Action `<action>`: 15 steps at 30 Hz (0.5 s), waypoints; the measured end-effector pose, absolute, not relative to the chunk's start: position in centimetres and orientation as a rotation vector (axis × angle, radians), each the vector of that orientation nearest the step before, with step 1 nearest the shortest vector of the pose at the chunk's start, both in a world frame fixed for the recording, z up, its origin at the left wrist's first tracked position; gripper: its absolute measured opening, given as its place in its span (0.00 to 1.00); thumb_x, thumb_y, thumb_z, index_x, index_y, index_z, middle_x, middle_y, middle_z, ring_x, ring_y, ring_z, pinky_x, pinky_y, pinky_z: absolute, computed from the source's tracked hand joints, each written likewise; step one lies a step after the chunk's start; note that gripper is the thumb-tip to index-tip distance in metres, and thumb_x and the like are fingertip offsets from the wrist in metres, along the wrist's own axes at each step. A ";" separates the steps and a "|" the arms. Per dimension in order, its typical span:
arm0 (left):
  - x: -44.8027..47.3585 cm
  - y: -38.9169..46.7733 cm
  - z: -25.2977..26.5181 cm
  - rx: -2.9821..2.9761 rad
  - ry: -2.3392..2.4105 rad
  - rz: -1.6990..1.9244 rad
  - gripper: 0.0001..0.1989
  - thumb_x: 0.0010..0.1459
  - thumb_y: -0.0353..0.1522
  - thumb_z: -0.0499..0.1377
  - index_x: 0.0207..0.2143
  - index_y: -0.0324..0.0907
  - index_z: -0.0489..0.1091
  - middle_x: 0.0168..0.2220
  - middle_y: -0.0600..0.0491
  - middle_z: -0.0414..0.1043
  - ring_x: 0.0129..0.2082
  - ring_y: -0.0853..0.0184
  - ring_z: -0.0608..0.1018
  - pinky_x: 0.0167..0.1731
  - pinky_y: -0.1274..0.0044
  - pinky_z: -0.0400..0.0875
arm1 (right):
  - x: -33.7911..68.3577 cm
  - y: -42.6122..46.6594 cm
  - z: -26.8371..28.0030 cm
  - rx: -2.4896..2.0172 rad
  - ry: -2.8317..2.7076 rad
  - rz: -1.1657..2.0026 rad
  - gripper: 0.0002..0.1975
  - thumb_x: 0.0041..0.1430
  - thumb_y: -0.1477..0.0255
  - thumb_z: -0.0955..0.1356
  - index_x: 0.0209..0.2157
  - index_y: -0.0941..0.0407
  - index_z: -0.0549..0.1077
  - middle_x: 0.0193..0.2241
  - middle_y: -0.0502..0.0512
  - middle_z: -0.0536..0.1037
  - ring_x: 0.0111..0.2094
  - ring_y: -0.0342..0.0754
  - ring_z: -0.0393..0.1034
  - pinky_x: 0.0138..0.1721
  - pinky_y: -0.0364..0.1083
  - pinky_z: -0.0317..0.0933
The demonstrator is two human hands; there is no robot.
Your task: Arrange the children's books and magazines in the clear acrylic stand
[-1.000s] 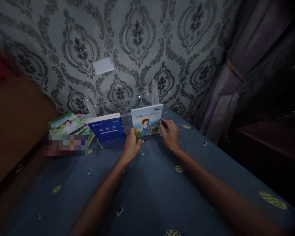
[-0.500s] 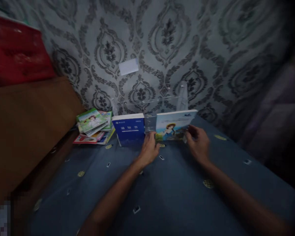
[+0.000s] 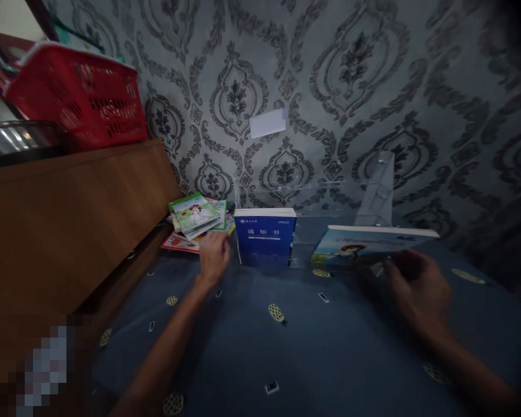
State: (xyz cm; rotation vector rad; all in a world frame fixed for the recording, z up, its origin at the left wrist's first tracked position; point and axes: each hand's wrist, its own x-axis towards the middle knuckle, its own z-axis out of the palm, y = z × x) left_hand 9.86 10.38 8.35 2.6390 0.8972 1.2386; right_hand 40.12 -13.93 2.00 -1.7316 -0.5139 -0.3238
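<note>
Just beyond the left hand (image 3: 215,257), the nearer of 2, the booklet pile (image 3: 195,215) is spread; whether anything is grasped by that curled grip cannot be told. At the right hand (image 3: 421,286), its hold unclear, the pale-blue book (image 3: 364,241) is tilted.

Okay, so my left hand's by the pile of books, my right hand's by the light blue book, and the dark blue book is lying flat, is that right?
Not quite: the dark blue book isn't lying flat. The head view shows it standing up, front cover facing you. The rest holds: left hand by the pile of books, right hand by the light blue book.
</note>
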 end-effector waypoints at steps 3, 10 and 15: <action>8.0 13.9 10.3 2.724 1.257 1.247 0.15 0.62 0.28 0.52 0.50 0.38 0.71 0.52 0.38 0.72 0.55 0.49 0.70 0.57 0.58 0.64 | 39.9 -13.9 2.0 -1.720 -0.476 -0.302 0.20 0.41 0.57 0.69 0.36 0.51 0.69 0.37 0.67 0.79 0.39 0.64 0.76 0.45 0.65 0.70; 5.8 18.0 11.6 2.947 1.654 0.772 0.22 0.65 0.32 0.51 0.60 0.36 0.65 0.62 0.37 0.66 0.62 0.47 0.67 0.57 0.55 0.64 | 39.3 -14.2 2.0 -1.728 -0.535 -0.282 0.23 0.47 0.55 0.68 0.42 0.54 0.70 0.39 0.61 0.78 0.42 0.61 0.76 0.45 0.62 0.71; 5.2 18.7 12.0 3.053 1.634 0.638 0.19 0.67 0.31 0.48 0.58 0.41 0.67 0.60 0.42 0.70 0.59 0.52 0.71 0.53 0.61 0.69 | 38.9 -14.0 1.7 -1.687 -0.529 -0.255 0.22 0.48 0.56 0.68 0.42 0.54 0.68 0.39 0.60 0.77 0.40 0.57 0.75 0.44 0.59 0.70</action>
